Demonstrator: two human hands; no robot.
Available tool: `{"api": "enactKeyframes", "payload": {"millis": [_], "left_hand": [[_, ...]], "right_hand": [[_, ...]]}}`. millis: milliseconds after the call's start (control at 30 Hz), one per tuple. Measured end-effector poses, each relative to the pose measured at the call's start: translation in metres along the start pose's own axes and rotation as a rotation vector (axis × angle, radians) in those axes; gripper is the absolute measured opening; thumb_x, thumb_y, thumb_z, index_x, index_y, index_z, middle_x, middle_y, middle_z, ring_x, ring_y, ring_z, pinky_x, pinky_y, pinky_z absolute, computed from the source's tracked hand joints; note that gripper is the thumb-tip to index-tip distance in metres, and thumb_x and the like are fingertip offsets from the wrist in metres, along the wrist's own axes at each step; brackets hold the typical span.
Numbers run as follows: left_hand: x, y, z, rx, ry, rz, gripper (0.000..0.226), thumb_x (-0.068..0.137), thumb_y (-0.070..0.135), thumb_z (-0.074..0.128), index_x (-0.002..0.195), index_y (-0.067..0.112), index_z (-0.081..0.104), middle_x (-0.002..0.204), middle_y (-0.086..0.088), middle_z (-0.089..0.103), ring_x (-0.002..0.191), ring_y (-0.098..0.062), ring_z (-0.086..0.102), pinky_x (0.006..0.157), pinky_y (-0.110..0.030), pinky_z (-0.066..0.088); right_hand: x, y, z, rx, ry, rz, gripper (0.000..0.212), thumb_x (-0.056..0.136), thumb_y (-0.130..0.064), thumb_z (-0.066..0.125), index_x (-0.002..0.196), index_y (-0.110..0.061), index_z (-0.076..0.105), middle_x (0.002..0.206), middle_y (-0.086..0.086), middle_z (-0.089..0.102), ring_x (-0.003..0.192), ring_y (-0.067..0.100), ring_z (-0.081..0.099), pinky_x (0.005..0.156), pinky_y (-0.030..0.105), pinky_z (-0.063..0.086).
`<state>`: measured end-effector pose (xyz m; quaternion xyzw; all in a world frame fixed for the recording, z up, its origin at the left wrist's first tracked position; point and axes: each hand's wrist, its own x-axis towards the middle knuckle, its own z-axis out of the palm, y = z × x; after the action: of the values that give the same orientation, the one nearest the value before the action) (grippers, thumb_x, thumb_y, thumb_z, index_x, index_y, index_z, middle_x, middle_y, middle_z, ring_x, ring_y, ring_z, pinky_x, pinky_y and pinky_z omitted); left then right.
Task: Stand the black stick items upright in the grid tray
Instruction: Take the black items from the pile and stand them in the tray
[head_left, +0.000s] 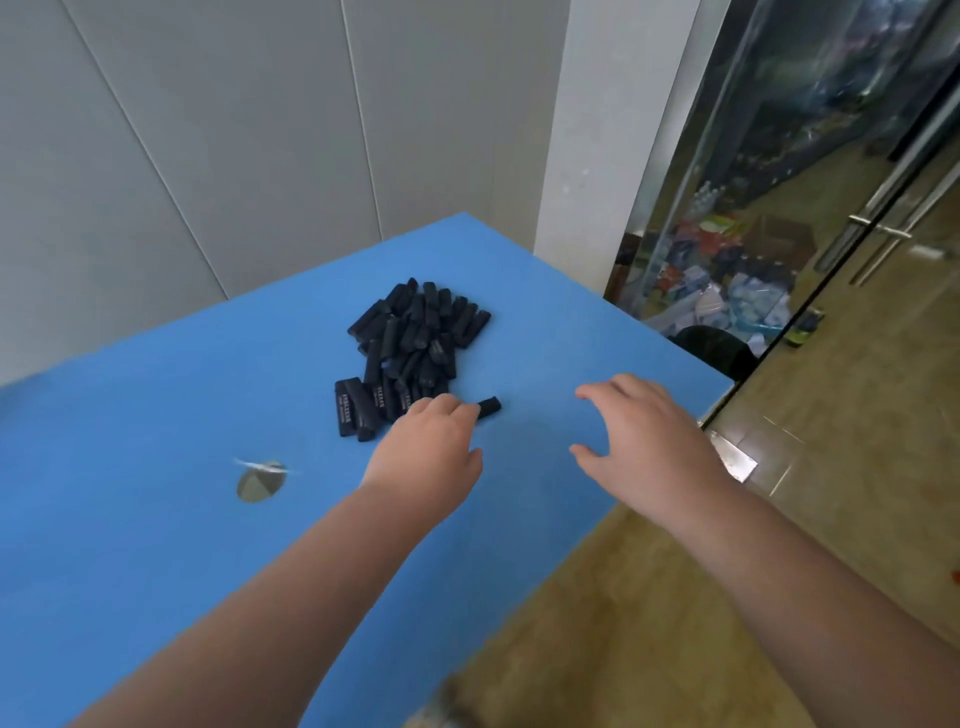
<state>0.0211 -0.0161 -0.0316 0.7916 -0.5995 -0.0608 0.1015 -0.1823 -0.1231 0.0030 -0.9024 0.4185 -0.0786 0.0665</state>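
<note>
A pile of several black stick items (415, 343) lies flat on the blue table (156, 519), some with white lettering. My left hand (428, 452) reaches to the pile's near edge, its fingers curled down over one black stick (490, 407) whose end pokes out past the fingertips. My right hand (641, 441) hovers over the table to the right of the pile, fingers spread and relaxed, holding nothing. No grid tray is in view.
A round hole (260, 480) with a metal glint sits in the tabletop left of my left forearm. The table's right edge (675, 452) runs diagonally beside a tan floor. Grey wall panels stand behind; a glass door with cluttered goods is at right.
</note>
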Motion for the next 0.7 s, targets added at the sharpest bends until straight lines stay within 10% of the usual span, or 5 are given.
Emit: {"api": "enactKeyframes", "payload": {"millis": [700], "left_hand": [[0.107,0.012,0.014,0.272,-0.176,-0.316,0.01,0.083,0.024,0.051,0.075,0.019,0.055,0.074,0.004,0.053,0.069,-0.019,0.05,0.077,-0.032,0.04]], "right_hand": [[0.169,0.043,0.041,0.13,-0.178,-0.336,0.05,0.091,-0.045,0.064,0.136,-0.027,0.052,0.128,-0.007,0.052,0.124,0.019,0.047,0.098,0.035,0.046]]}}
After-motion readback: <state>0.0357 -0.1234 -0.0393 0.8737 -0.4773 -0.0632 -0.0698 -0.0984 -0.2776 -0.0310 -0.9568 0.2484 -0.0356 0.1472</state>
